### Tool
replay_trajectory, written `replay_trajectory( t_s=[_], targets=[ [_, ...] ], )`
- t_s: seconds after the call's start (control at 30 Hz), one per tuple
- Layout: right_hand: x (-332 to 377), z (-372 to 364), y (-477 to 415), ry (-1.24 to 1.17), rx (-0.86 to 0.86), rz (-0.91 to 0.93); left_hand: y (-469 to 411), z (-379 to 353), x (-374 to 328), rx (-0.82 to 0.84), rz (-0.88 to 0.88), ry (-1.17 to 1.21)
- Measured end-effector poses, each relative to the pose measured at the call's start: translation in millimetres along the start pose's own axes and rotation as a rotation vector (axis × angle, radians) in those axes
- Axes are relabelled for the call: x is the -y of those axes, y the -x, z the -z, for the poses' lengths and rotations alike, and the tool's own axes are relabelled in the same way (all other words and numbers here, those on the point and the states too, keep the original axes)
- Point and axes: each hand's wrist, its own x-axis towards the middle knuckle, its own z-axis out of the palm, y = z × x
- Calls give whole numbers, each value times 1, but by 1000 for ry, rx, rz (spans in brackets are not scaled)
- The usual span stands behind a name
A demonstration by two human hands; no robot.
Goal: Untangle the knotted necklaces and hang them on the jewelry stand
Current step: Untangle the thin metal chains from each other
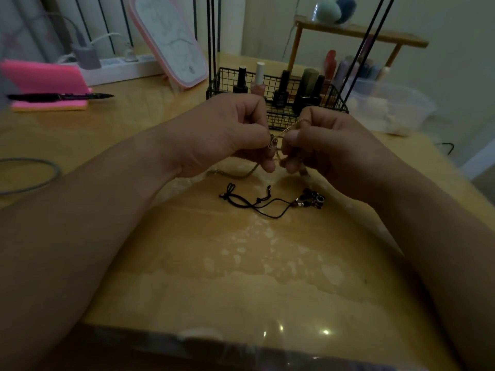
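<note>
**A:** Entry: grip state?

**B:** Both hands were clenched on the gold chain (288, 131). The left hand (235, 135) pinched a small tangle or clasp at its 3 o'clock side. The right hand (321, 145) pinched the links just across from it. A short taut run of chain bridged the two.

**A:** Rest of that chain?

**B:** A slack tail dropped toward 7 o'clock and lay on the table (241, 263) under the left wrist. The black cord necklace (267, 203) lay loose on the table at 6 o'clock from the hands, touched by neither.

**A:** Stand?

**B:** The wire basket (222, 84) with upright rods (211, 36) sat at 12 o'clock, just behind the knuckles. I judged it to be the stand. Its hanging bar was out of frame. Nothing was seen hung on it.

**A:** Risks noted?

**B:** Three, all judgement.
1. Pulling the hands apart toward 9 and 3 o'clock would cinch the knot tighter, or snap a fine link.
2. The dragging tail could snag the black cord below and start a fresh tangle.
3. The light was dim and the links were too small to read, so a wrong strand could easily be tugged.
</note>
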Motion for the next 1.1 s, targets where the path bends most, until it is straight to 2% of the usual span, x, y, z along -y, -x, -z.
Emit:
replay_trajectory(
  t_s=[0.4, 0.97, 1.1],
  targets=[
    [6, -3, 6, 246, -30, 24, 4, -1, -4, -7, -4, -68],
    [6, -6, 6, 183, -9, -12, 3, -1, -2, -32, -29, -170],
    [5, -6, 4, 185, -52, 2, 1, 0, 0, -43, 15, -146]
  ],
)
